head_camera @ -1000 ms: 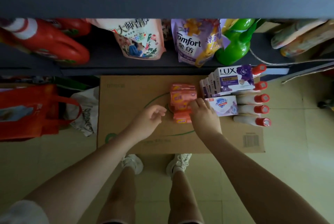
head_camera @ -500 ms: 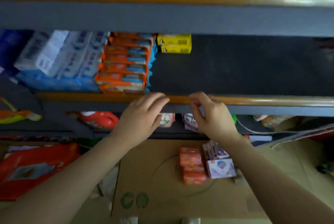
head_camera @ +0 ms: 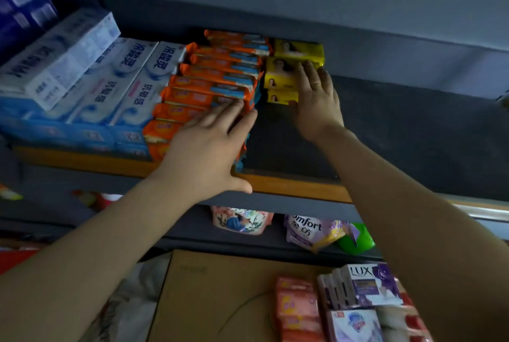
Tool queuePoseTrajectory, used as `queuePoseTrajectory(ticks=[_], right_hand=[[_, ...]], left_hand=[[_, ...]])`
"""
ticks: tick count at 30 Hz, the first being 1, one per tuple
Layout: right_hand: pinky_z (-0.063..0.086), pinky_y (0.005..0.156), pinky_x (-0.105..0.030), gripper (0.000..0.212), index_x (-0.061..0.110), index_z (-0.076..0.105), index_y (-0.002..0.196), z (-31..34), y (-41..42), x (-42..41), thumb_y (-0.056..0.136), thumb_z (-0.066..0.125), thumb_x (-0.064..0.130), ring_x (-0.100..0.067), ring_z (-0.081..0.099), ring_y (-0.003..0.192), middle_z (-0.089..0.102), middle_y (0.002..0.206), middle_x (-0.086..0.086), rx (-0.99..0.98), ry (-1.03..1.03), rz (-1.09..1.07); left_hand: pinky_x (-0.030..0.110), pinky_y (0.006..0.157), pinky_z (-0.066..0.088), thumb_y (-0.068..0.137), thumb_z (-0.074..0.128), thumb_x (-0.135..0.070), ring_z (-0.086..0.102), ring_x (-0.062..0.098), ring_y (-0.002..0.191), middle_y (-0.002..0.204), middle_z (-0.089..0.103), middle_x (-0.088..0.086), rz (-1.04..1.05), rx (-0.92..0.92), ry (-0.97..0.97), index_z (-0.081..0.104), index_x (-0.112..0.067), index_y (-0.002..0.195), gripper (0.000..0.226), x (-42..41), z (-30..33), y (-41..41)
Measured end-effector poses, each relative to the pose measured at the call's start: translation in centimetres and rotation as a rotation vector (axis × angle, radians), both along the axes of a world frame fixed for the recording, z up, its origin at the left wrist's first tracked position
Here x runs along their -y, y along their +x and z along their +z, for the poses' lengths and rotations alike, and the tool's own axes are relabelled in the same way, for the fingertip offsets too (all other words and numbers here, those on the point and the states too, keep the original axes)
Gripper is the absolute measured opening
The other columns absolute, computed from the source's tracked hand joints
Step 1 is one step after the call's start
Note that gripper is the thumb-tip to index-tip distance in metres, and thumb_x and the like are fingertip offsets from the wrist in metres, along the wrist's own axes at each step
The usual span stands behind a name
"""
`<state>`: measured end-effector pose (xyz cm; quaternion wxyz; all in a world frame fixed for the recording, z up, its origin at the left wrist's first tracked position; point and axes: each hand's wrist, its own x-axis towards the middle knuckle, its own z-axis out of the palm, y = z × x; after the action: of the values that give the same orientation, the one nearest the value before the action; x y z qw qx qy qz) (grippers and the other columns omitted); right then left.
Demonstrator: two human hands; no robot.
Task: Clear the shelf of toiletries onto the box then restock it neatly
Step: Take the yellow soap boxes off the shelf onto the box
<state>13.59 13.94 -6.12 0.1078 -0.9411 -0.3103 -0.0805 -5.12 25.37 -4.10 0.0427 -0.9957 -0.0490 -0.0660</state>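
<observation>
We are reaching both hands onto the shelf (head_camera: 286, 186), whose orange front edge runs below our wrists, and the clearing is only partly done: pink soap bars (head_camera: 296, 306), a purple soap carton (head_camera: 370, 285) and a white soap packet (head_camera: 355, 323) already lie on the cardboard box (head_camera: 209, 294) on the floor below, while much stock is left up here. Our left hand (head_camera: 203, 152) lies flat on the near end of the orange packets (head_camera: 217, 79), fingers straight and slightly spread, thumb out along the shelf edge, gripping nothing. Our right hand (head_camera: 316, 99) rests over the yellow soap packets (head_camera: 286, 66) at the right of the orange stack, fingers extended across their tops; whether the thumb has hooked under the nearest packet we cannot tell. To the left stand the white and blue toothpaste boxes (head_camera: 118, 79), untouched. For this step we would judge it best to take the yellow packets as one small stack, thumb at the near end and fingers at the far end, squeezing them together so none slides off. The orange packets look slippery and loosely piled, so the left hand should steady them while we lift.
</observation>
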Motion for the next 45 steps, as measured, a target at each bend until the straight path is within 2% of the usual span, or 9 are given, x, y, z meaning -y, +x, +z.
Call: queuePoseTrajectory(ticks=[7,16,19,23,30,33,38,42,45], right_hand=[[0.02,0.11,-0.041,0.058,0.011,0.033,0.136,0.4,0.4,-0.7,0.087,0.06,0.026,-0.036,0.025,0.133,0.031,0.141,-0.018,0.188,-0.043,-0.054],[0.037,0.091,-0.043,0.069,0.008,0.044,0.127,1.4,-4.7,3.3,0.067,0.072,0.027,-0.038,0.043,0.111,0.044,0.125,-0.018,0.029,0.084,0.049],[0.043,0.085,-0.041,0.072,0.009,0.047,0.126,2.0,-9.3,7.2,0.061,0.073,0.025,-0.036,0.048,0.104,0.046,0.119,-0.016,-0.12,0.325,0.139],[0.041,0.086,-0.024,0.071,0.016,0.042,0.128,2.1,-14.0,11.1,0.066,0.071,0.035,-0.018,0.045,0.11,0.043,0.119,-0.004,-0.234,0.504,0.196],[0.041,0.095,-0.027,0.074,0.018,0.04,0.129,1.1,-19.4,12.8,0.07,0.073,0.046,-0.013,0.043,0.115,0.038,0.122,0.008,-0.332,0.692,0.145],[0.039,0.104,-0.044,0.085,0.021,0.037,0.132,0.5,-20.4,13.4,0.064,0.075,0.055,-0.024,0.041,0.126,0.039,0.134,-0.005,-0.728,0.918,0.13],[0.03,0.107,-0.06,0.098,0.012,0.038,0.137,0.7,-21.0,15.9,0.057,0.086,0.043,-0.041,0.041,0.129,0.043,0.14,-0.02,-1.64,1.454,-0.03],[0.043,0.099,-0.044,0.079,0.004,0.046,0.126,1.9,-22.0,16.9,0.064,0.083,0.034,-0.03,0.055,0.11,0.055,0.12,-0.017,-1.781,1.283,0.089],[0.049,0.089,-0.038,0.062,0.006,0.054,0.111,4.2,-22.4,16.5,0.059,0.085,0.022,-0.025,0.061,0.095,0.062,0.105,-0.013,-1.645,1.15,0.007]], left_hand=[[0.044,0.084,0.051,0.033,0.078,-0.07,0.056,0.034,0.116,0.131,0.054,0.017,-0.009,0.135,0.059,0.051,-0.01,0.131,0.118,-0.4,-0.8,0.1],[0.043,0.104,0.034,0.06,0.064,-0.071,0.029,0.029,0.138,0.152,0.027,0.012,0.007,0.044,-0.029,0.026,-0.012,0.146,0.111,0.1,0.2,0.0],[0.035,0.107,0.03,0.074,0.044,-0.073,0.034,0.022,0.134,0.145,0.039,0.007,-0.028,0.146,-0.455,0.04,-0.01,0.139,0.09,1.2,1.6,-1.1],[0.006,0.073,0.043,0.072,0.05,-0.059,0.058,-0.008,0.089,0.096,0.061,-0.02,0.117,0.337,-1.12,0.058,-0.025,0.106,0.049,6.0,4.9,-3.8],[0.033,0.071,0.057,0.065,0.072,-0.058,0.066,0.003,0.077,0.086,0.07,-0.009,0.223,-0.126,-1.21,0.064,-0.027,0.094,0.043,9.4,5.7,-5.4],[0.03,0.07,0.055,0.07,0.068,-0.052,0.064,-0.001,0.075,0.082,0.069,-0.011,0.218,-0.074,-1.187,0.062,-0.03,0.086,0.028,9.6,4.9,-6.4],[0.036,0.072,0.055,0.059,0.059,-0.067,0.065,0.003,0.079,0.086,0.068,-0.011,0.159,-0.063,-1.252,0.061,-0.03,0.092,0.05,9.3,5.1,-8.4],[0.02,0.069,0.051,0.061,0.06,-0.065,0.064,-0.001,0.082,0.089,0.067,-0.019,0.137,-0.038,-1.299,0.06,-0.032,0.092,0.045,9.2,6.3,-9.5],[0.013,0.069,0.05,0.079,0.071,-0.036,0.065,0.0,0.084,0.09,0.069,-0.009,0.175,-0.014,-1.491,0.061,-0.028,0.094,0.02,9.3,6.9,-9.7]])
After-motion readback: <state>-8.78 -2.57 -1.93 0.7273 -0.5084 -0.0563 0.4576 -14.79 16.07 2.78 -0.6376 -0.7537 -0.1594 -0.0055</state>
